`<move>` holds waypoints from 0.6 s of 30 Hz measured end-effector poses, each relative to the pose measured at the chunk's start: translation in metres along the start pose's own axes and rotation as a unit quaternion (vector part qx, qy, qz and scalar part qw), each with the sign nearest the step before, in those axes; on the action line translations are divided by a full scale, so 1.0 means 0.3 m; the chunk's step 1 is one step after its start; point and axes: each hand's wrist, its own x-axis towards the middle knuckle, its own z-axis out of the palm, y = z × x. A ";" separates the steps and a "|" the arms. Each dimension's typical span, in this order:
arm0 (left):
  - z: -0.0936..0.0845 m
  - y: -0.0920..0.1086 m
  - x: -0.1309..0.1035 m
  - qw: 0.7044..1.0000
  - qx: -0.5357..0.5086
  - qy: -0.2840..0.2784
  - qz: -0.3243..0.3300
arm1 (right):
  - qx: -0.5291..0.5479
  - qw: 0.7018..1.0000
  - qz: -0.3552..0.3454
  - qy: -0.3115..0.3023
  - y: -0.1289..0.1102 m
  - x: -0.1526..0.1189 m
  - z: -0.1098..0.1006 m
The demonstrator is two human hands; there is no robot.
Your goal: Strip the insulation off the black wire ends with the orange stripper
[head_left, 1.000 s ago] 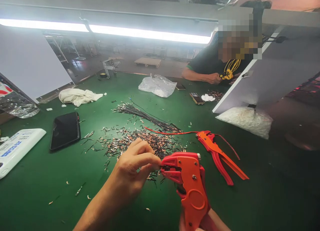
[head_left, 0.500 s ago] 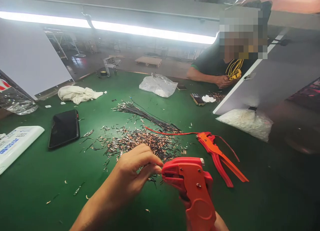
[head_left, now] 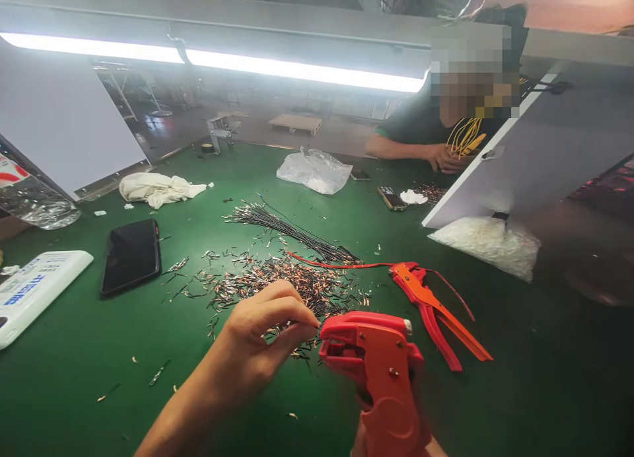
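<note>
My left hand (head_left: 267, 338) is closed in a pinch, thumb against forefinger, just left of the tool's jaws. A short dark wire (head_left: 318, 325) barely shows at its fingertips. My right hand (head_left: 360, 438), mostly hidden, grips a red and orange wire stripper (head_left: 381, 358) held upright, jaws facing left and parted. Behind my left hand spreads a pile of short black wire pieces (head_left: 297, 279) with coppery ends. Beyond it lies a bundle of longer black wires (head_left: 292, 232). A second wire stripper (head_left: 428, 305) rests on the green table (head_left: 208, 417), with a red strip at its head.
At left are a black phone (head_left: 131, 255), a white labelled box (head_left: 42, 292), a cloth (head_left: 161, 188) and a plastic bottle (head_left: 37, 196). A clear bag (head_left: 314, 170) lies farther back. Across the table, a person (head_left: 411, 137) holds yellow wires near a white panel (head_left: 525, 140) and a filled bag (head_left: 488, 246).
My left fingertips have drawn slightly left, leaving a small gap from the stripper's jaws. The jaws look wider apart. The other person's hands have shifted slightly with the yellow wires.
</note>
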 end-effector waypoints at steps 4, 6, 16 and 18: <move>0.002 0.004 0.000 1.000 0.014 0.006 0.016 | 0.009 1.000 -0.028 0.009 -0.029 0.053 -0.007; 0.003 0.005 0.001 0.999 0.022 0.010 0.026 | 0.015 0.999 -0.042 0.016 -0.047 0.087 -0.005; -0.008 0.002 0.001 0.997 0.068 0.012 0.044 | -0.015 0.999 -0.044 0.009 -0.050 0.012 0.034; -0.008 0.003 0.003 0.996 0.073 0.012 0.049 | -0.020 0.999 -0.036 0.002 -0.038 -0.029 0.034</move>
